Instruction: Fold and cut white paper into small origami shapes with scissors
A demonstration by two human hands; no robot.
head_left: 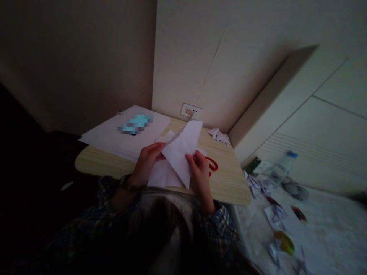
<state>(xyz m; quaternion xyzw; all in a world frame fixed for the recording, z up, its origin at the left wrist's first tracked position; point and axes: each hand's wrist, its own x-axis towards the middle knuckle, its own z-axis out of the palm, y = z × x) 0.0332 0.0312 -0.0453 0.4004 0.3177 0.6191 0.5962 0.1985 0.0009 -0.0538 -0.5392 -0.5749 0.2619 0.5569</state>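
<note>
Between my two hands a folded white sheet of paper (185, 147) is held up above the small wooden table. My left hand (149, 158) grips its left edge, the fingers partly behind it. My right hand (198, 166) pinches its lower right side between thumb and fingers. Under it, more white paper (163, 175) with creases lies at the table's near edge. Red-handled scissors (212, 164) lie just right of my right hand, their blades hidden.
The wooden table (229, 187) stands against the wall. On it are large white sheets (106, 139) with a lit phone (136, 124), and folded paper pieces (218, 136). A wall socket (191, 111) is behind. At right, a bed (329, 225) holds a plastic bottle (283, 168) and folded papers (258, 187).
</note>
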